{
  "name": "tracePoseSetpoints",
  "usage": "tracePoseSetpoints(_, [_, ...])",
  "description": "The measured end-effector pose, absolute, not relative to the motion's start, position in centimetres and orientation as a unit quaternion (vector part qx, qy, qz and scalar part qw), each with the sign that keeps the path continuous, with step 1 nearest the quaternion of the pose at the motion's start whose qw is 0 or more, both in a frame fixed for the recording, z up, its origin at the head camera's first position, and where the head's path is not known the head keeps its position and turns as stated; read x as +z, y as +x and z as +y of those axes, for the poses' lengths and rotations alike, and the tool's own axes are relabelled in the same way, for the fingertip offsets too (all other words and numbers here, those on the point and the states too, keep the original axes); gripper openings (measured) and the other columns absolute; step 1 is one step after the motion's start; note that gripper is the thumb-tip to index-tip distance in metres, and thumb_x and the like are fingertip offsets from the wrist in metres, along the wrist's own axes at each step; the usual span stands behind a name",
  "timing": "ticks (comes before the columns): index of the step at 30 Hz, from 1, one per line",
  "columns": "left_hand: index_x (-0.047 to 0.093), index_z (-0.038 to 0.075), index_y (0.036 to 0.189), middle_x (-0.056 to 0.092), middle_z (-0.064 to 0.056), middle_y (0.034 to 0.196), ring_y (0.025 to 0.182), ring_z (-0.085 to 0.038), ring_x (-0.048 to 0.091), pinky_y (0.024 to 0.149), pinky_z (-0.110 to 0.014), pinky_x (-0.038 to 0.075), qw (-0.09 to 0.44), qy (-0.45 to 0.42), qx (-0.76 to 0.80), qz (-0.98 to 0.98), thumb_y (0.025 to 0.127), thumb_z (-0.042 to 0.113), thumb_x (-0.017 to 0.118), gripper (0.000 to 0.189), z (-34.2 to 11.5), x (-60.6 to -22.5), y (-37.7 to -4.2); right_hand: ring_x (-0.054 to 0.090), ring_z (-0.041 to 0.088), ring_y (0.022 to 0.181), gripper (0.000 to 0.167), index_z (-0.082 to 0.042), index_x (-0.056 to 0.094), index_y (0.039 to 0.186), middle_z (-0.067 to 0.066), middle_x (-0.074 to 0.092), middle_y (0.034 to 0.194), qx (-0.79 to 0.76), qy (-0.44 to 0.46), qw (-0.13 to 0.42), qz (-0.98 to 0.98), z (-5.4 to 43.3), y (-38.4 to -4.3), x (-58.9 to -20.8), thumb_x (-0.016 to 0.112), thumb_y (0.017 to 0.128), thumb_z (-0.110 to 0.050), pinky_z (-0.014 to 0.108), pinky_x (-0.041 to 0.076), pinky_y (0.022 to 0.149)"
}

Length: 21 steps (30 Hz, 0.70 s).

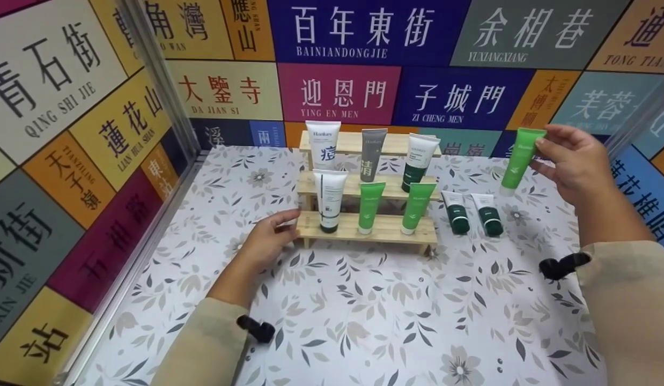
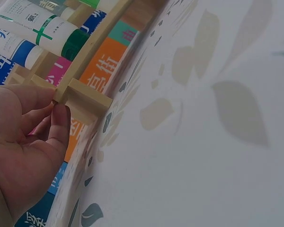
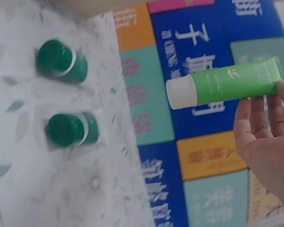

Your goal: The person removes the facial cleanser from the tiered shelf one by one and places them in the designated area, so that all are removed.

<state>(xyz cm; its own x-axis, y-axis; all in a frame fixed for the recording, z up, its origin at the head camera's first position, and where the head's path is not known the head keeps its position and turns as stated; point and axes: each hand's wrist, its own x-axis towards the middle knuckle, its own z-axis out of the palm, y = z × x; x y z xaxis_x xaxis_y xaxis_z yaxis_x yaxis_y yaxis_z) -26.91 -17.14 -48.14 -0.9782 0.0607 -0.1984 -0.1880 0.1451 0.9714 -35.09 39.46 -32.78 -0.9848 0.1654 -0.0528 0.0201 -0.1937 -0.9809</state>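
Note:
My right hand [image 1: 576,161] pinches a green squeeze tube [image 1: 521,161] near its flat end, white cap downward, at the right of the table. In the right wrist view the green tube [image 3: 232,82] lies between thumb and fingers. With thumb and fingers my left hand [image 1: 270,236] pinches the left end of the bottom step of a wooden tiered stand [image 1: 342,234], clearly so in the left wrist view [image 2: 33,127]. On that step stand a white tube [image 1: 330,201] and two green tubes [image 1: 370,208]. Higher up are white [image 1: 322,145], grey [image 1: 373,155] and white-and-green tubes [image 1: 419,161].
Two white-and-dark-green tubes [image 1: 456,213] lie on the table right of the stand. A floral cloth [image 1: 364,321] covers the table. Panels with coloured street names [image 1: 337,94] rise behind and at both sides, with a metal-edged corner [image 1: 171,102] at left.

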Motion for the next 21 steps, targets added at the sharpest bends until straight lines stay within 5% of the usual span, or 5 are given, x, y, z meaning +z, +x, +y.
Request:
tracePoseSetpoints(6, [0.062,0.013,0.15,0.066,-0.016,0.146,0.133,-0.03,0.064,0.097,-0.039,0.059,0.081,-0.028,0.652,0.753,0.101,0.005,0.068,0.05,-17.1,-48.3,-26.9,0.072,0.013,0.105,0.044,-0.02,0.068,0.132,-0.005,0.068,0.121,0.777,-0.088,0.023,-0.623,41.8,-35.2,-35.3,0.083,0.092,-0.009,0.03,0.067,0.077])
tracePoseSetpoints(21, [0.064,0.017,0.148,0.066,-0.011,0.146,0.134,-0.028,0.063,0.101,-0.04,0.058,0.089,-0.034,0.65,0.754,0.1,0.006,0.069,0.049,-17.2,-48.5,-27.1,0.074,0.005,0.097,0.043,-0.029,0.068,0.131,-0.013,0.072,0.111,0.748,-0.151,-0.014,-0.647,44.6,-35.3,-39.3,0.084,0.093,-0.017,0.026,0.065,0.077])
